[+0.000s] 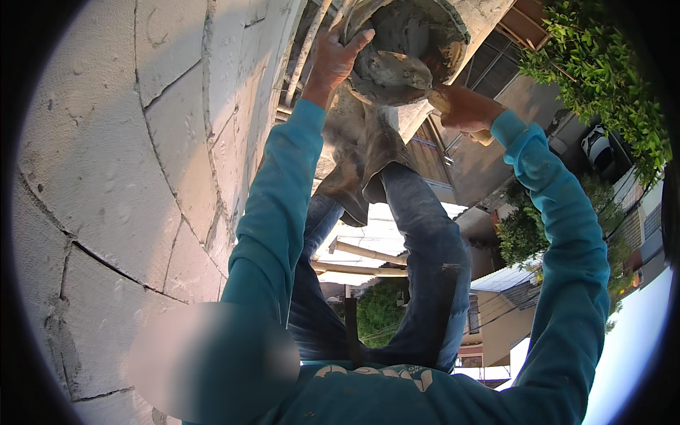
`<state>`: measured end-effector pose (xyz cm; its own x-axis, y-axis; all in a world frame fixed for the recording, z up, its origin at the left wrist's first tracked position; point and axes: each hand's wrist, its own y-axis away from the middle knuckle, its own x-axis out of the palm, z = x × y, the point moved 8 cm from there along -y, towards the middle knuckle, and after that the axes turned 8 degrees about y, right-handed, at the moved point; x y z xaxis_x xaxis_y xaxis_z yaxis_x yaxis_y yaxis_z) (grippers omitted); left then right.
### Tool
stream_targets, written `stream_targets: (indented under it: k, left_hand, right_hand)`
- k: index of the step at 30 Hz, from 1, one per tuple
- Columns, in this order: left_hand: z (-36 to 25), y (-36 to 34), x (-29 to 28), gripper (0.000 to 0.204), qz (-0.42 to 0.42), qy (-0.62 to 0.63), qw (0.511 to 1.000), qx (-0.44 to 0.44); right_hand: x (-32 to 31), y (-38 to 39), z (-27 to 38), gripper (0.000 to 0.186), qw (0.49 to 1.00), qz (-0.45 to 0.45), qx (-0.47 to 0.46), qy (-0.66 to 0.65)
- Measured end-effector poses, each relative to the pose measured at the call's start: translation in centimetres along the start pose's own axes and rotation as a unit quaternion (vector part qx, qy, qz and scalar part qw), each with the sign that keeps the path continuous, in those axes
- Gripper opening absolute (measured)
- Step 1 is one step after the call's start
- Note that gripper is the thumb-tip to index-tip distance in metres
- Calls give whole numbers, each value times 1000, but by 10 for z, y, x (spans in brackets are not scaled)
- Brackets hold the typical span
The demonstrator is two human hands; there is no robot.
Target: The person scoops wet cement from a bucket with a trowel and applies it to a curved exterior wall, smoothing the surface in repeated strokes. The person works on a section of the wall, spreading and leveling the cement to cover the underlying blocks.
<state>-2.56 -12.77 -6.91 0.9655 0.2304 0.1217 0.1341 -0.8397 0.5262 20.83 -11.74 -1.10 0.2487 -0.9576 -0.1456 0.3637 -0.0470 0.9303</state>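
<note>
A round bucket (459,30), crusted with mortar, stands at the top centre, in front of my boots. Grey wet mortar (411,28) coats its inside. My left hand (333,62) grips the bucket's left rim, thumb pointing toward the opening. On the right side, my right hand (467,110) is closed round the handle of a trowel (397,74). A pale handle end shows below that fist. The trowel's blade lies inside the near part of the bucket and is covered with mortar, so its outline is hard to make out.
A block wall (106,163) with open joints rises close on my left. Bamboo poles (361,269) cross below my legs, high above the ground. Another pole (308,49) runs beside the wall. Leafy branches (595,78), roofs (506,276) and a parked vehicle (598,149) lie to the right.
</note>
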Motion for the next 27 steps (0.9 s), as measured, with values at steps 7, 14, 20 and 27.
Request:
stream_targets:
  k: [7,14,20,27]
  left_hand:
    - [-16,9,41,62,-16,-91,993,78]
    - [-26,31,59,51,-12,-181,960,213]
    - [-6,18,31,56,-7,-28,997,77]
    - [-3,17,19,59,0,74,997,12]
  right_hand:
    - [-55,68,-32,49,968,-202,68,134]
    - [12,13,-56,35,966,-234,107,-1]
    - [38,6,-48,24,940,88,77,-320]
    - [75,5,-8,20,777,174,10,-605]
